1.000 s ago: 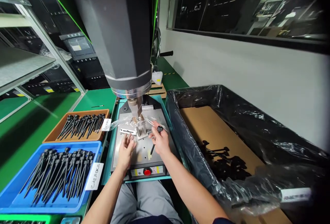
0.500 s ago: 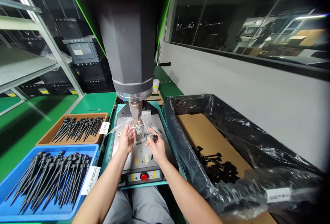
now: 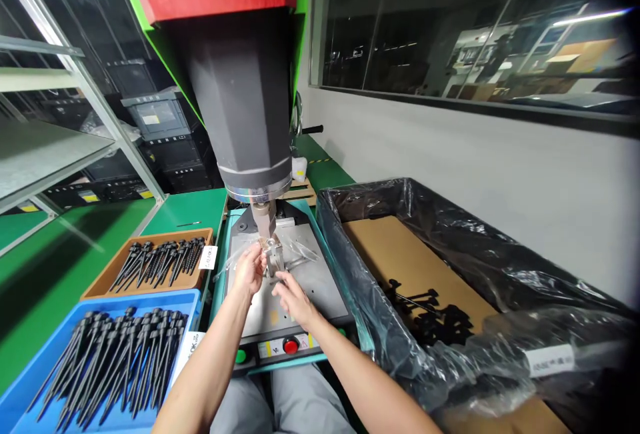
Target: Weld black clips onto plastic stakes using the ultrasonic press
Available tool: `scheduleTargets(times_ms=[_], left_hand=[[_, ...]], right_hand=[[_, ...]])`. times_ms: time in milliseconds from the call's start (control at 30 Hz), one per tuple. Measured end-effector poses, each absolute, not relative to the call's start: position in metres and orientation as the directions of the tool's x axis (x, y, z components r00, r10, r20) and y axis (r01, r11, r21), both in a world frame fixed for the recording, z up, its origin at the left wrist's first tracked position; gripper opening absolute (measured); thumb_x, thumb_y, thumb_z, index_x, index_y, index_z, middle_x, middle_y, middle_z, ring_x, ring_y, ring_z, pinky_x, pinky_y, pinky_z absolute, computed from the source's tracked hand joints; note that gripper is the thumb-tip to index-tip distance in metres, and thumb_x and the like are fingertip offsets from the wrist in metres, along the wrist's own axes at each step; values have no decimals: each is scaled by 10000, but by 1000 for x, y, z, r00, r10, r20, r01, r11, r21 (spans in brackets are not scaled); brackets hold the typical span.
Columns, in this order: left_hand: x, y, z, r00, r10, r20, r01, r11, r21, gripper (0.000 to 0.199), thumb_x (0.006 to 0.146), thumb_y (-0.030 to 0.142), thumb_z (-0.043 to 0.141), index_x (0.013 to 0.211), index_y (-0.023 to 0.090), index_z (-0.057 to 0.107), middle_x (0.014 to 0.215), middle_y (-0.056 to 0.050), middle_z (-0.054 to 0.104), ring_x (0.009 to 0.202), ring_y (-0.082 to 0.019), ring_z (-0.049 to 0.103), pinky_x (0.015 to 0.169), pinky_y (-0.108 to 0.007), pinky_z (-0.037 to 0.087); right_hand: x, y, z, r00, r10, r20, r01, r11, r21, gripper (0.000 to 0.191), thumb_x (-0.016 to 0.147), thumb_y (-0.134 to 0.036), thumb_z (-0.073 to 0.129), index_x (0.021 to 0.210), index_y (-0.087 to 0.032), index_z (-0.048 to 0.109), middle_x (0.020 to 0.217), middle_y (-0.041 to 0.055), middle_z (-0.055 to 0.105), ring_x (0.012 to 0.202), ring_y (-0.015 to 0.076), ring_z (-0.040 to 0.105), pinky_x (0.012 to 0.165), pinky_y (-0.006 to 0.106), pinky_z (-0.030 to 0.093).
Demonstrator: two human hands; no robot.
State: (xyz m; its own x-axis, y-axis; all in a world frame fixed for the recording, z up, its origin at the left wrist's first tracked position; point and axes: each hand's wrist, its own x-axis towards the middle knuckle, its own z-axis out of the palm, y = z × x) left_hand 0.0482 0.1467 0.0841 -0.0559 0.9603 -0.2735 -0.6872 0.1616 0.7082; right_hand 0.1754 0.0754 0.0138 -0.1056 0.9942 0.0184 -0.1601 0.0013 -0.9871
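Under the grey machine head (image 3: 263, 217) stands a small metal fixture (image 3: 275, 257) on a steel base plate (image 3: 265, 307). My left hand (image 3: 251, 267) is at the fixture's left side, its fingers pinched together near the top; what they hold, if anything, is too small to make out. Just in front of the fixture is my right hand (image 3: 295, 297), fingers apart and holding nothing visible. Thin clear plastic film (image 3: 300, 249) spreads on both sides of the fixture. No black-headed part shows in my right hand.
Black stemmed parts fill an orange tray (image 3: 95, 285) and a blue tray (image 3: 15, 387) at the left. A large bin lined with black plastic (image 3: 360, 287) is at the right. Red (image 3: 291, 345) and green (image 3: 241, 356) buttons line the base's front.
The black-headed part that was in my right hand no longer shows there, and those fingers have spread. My left hand stays by the fixture. The whole view has shifted slightly.
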Motion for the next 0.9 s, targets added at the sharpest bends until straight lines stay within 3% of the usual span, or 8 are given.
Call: scheduleTargets(times_ms=[100,200,333,533,700,900], left_hand=[[47,145,86,-50,963,-264,-673,163,721,188,734,100,739,886,127,632,682,-6,669,522,-77,633,487,-136,529],[48,145,87,-51,967,-250,-657,157,738,233,706,94,758,896,131,628,691,0,673,541,-80,643,490,-132,521],[47,147,87,-93,973,-211,-616,111,780,357,661,113,797,972,139,624,730,1,681,522,-75,631,459,-134,499],[46,153,86,-107,978,-181,-603,81,794,421,668,107,786,1049,144,610,719,13,659,480,-55,592,436,-127,481],[45,158,87,-87,979,-183,-647,84,758,399,706,97,756,1067,158,598,729,15,656,483,-53,587,435,-126,474],[42,164,96,-43,986,-163,-697,88,712,353,746,93,723,1072,166,607,694,22,629,499,-50,584,437,-112,463]], right_hand=[[161,94,14,-50,999,7,-164,-1,-987,363,869,-430,550,1124,-176,602,731,-9,617,474,87,446,446,208,366],[153,113,19,75,992,100,-135,109,-985,361,843,-370,585,1140,-166,611,749,9,639,578,126,541,534,239,444],[153,121,29,283,913,292,-3,306,-952,343,829,-304,581,1141,-171,631,1003,88,682,852,203,627,765,333,514],[165,131,44,382,798,466,182,429,-885,300,793,-282,625,1078,-228,705,1234,109,601,1176,275,531,965,412,461],[157,146,43,351,841,413,25,432,-901,282,782,-289,653,1052,-257,727,1270,70,609,1202,269,534,1052,430,399],[149,156,48,334,842,424,-97,478,-873,270,778,-310,677,1032,-231,720,1235,75,635,1167,249,561,1034,390,414]])
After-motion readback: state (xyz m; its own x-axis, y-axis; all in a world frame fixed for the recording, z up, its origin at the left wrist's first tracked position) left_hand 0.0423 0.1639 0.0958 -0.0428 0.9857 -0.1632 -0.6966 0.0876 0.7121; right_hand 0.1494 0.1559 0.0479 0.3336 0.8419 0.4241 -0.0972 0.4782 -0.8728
